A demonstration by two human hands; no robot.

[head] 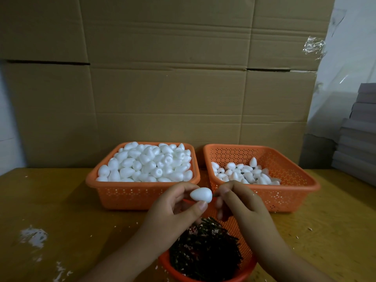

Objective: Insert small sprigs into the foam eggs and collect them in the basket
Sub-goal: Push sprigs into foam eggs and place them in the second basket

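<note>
My left hand [175, 208] pinches a white foam egg [201, 194] between thumb and fingers, its blunt end turned right. My right hand [238, 202] sits right beside that end with its fingers curled; a small dark sprig seems pinched there, mostly hidden. Below both hands lies an orange basket [247, 253] heaped with dark sprigs [205, 253]. The left orange basket [130, 192] is full of plain foam eggs [146, 163]. The right orange basket [293, 192] holds several eggs [242, 173], some showing dark stems.
The baskets stand on a yellow-brown wooden table [61, 220] strewn with white foam crumbs [33, 237]. A cardboard wall [173, 78] rises behind. Stacked grey boxes [360, 135] stand at the right edge.
</note>
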